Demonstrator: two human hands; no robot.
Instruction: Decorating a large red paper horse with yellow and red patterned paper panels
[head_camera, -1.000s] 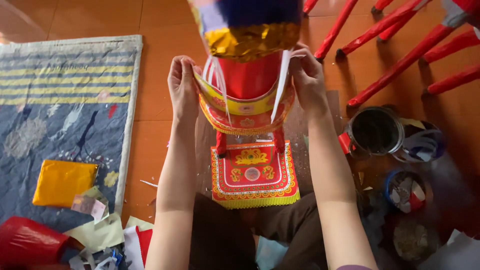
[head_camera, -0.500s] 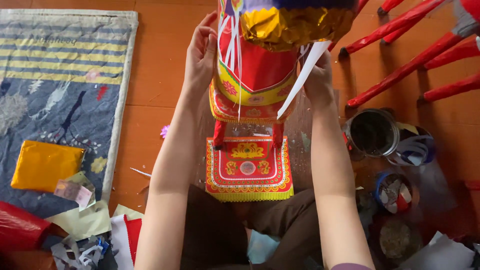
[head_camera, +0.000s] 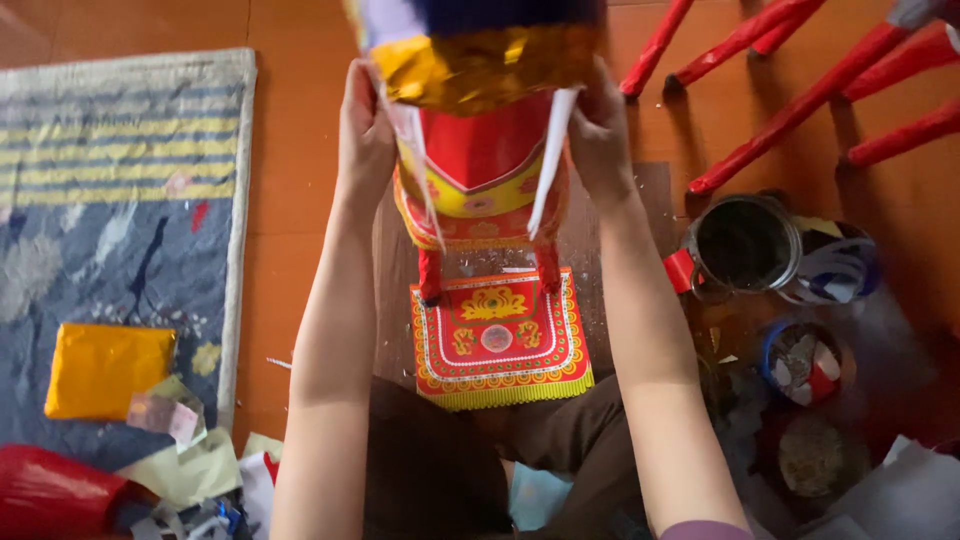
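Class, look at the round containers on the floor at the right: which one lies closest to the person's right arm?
The big dark-filled tin with the red handle; the smaller tubs lie lower and farther right.

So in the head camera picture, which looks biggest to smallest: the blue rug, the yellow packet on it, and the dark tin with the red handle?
1. Blue rug, by far the largest.
2. Yellow packet and dark tin: these look about the same size, so I would not rank one above the other.

Striped rug (head_camera: 120, 200), yellow packet (head_camera: 105, 368), red sticks (head_camera: 800, 100)
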